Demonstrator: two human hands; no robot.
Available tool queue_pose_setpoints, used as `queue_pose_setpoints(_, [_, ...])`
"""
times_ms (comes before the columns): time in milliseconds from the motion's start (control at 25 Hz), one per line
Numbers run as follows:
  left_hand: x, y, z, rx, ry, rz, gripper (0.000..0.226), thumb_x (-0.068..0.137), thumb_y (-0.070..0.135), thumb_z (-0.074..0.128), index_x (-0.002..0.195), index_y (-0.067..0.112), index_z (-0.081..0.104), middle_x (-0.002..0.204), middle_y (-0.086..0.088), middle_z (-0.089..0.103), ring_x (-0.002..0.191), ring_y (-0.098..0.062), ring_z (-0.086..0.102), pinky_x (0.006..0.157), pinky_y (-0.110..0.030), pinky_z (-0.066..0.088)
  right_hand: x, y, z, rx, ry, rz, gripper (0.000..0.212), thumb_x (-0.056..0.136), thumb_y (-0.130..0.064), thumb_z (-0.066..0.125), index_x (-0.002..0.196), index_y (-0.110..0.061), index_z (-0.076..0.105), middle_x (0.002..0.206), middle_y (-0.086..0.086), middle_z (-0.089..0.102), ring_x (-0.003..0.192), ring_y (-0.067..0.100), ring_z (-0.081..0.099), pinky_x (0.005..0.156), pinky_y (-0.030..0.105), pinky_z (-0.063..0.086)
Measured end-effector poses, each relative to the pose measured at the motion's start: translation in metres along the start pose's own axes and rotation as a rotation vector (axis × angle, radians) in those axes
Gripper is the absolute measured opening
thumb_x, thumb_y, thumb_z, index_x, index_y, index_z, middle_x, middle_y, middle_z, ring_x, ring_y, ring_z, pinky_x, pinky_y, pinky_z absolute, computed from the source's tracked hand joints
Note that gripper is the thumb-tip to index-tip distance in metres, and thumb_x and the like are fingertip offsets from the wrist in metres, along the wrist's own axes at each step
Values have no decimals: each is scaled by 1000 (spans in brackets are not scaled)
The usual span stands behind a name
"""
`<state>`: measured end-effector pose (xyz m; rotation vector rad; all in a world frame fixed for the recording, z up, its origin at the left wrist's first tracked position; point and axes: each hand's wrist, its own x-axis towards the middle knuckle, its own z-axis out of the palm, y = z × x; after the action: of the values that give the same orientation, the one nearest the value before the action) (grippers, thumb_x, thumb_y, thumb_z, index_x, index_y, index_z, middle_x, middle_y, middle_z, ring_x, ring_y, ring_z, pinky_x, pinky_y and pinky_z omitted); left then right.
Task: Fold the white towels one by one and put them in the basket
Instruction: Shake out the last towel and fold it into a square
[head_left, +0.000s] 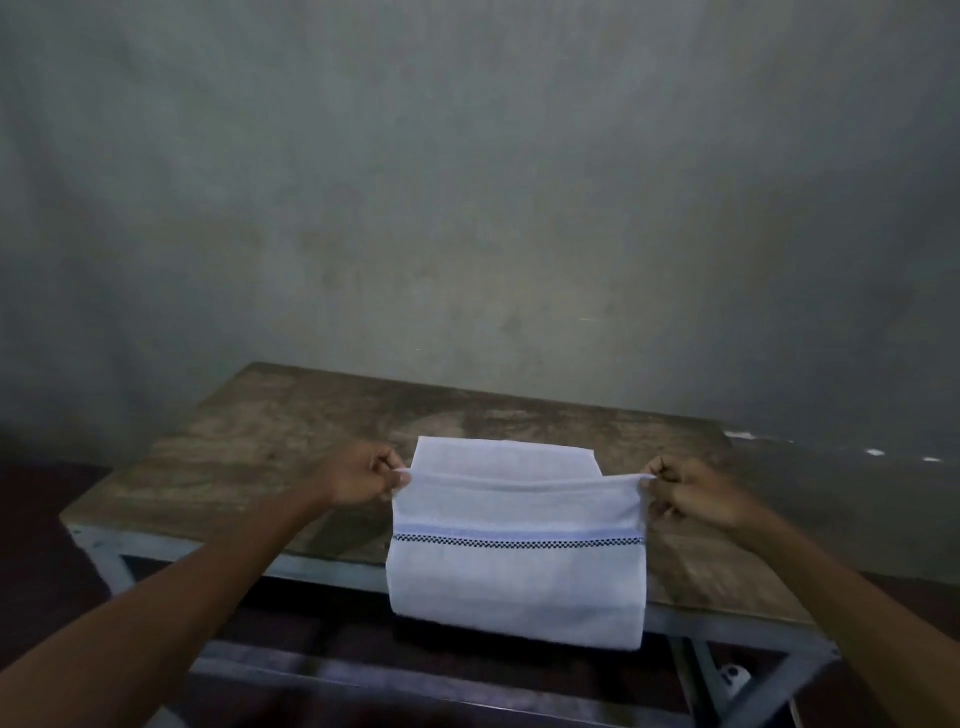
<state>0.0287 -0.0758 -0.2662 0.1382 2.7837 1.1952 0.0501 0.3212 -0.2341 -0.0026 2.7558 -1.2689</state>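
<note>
A white towel (514, 571) with a blue stripe and a dark checked line hangs in front of me, above the near edge of the wooden table (291, 441). My left hand (363, 478) pinches its upper left corner and my right hand (691, 491) pinches its upper right corner. The top edge is pulled taut between them. A second layer of the towel rises behind the held edge, and its lower part drapes past the table's front edge. No basket is in view.
The worn table stands on a grey metal frame (737, 675) against a bare grey wall (467, 182). A dark floor shows at the left. A small white object (889, 675) lies under the table at the right.
</note>
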Motion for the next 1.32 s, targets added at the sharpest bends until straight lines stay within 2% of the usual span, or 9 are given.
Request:
queue_pose_setpoints(120, [57,-12,13,56,132,14,9,84,21,67,76,17,68,83,-6,70,80,-22,65,75,-31,49,60,9,10,-13,103,9,18,91,-7,54,74,-10,58,62,4,59,46,5,55,49,16,43])
queue_pose_setpoints(360, [155,-51,40,-2,271,-62,13,85,17,67,85,4,68,87,-11,68,84,-24,61,77,-30,46,170,45,45,49,181,92,15,89,-14,58,74,-14,61,69,5,62,68,21,57,71,34,46])
queue_pose_setpoints(520, [181,-70,57,55,260,-19,14,83,20,70,86,7,70,84,-2,66,81,-13,59,63,-9,39,198,62,56,-157,125,81,20,86,-2,55,70,-11,61,73,9,61,82,26,59,68,28,41])
queue_pose_setpoints(600, [183,-69,58,48,265,19,10,82,19,70,85,9,70,82,-2,65,80,-13,59,64,-11,37,199,64,55,-214,135,36,13,86,1,53,86,-5,64,82,9,61,90,28,59,62,25,34])
queue_pose_setpoints(720, [186,-66,51,128,201,36,9,84,16,67,89,9,68,85,-4,65,81,-14,57,72,-20,38,201,59,52,-344,-4,-31,35,91,-3,51,125,-5,57,111,8,61,106,26,56,74,18,34])
queue_pose_setpoints(840, [186,-60,40,242,136,71,8,84,12,65,88,5,67,91,-10,69,78,-15,58,70,-21,40,210,57,49,-467,-115,-61,34,96,-16,49,128,-9,56,117,14,65,92,25,58,66,23,39])
queue_pose_setpoints(1080, [188,-64,32,236,47,40,20,85,15,66,103,6,66,100,-9,67,87,-17,60,68,-17,41,216,59,50,-537,-44,-99,23,91,-14,58,110,-4,69,105,14,71,62,2,51,56,16,36])
queue_pose_setpoints(1200, [190,-66,33,289,17,95,24,86,18,66,107,7,69,104,-8,69,89,-16,60,77,-22,40,221,53,47,-593,-87,-61,20,88,-10,61,103,-3,72,91,13,73,58,6,54,57,20,41])
queue_pose_setpoints(1320, [190,-63,33,329,-2,155,16,85,17,67,97,7,69,99,-9,68,81,-12,55,67,-19,38,221,44,45,-752,-182,-67,17,86,-14,64,96,-4,74,85,10,71,69,16,59,61,22,41])
